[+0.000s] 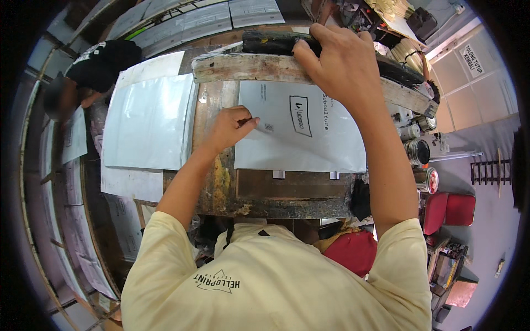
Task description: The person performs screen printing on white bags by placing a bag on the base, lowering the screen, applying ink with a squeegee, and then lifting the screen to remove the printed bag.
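A white plastic sheet (342,146) with black print lies flat on the worn work table (218,193) in front of me. Over its left edge is my left hand (229,129), thumb and fingers closed together; anything between them is hidden. At the far side, my right hand (345,63) wraps over a dark bar (276,42) that looks like a squeegee handle. That bar runs along a paint-stained wooden frame (243,67), raised at the far end of the sheet. Left of the printed sheet sits a stack of white plastic sheets (149,121).
Paint cans (417,150) stand along the table's right side. A red chair (459,209) is farther right. Another person (102,63) bends over at the far left, beside racks (83,220) of white sheets. More white sheets (204,21) lie beyond the table.
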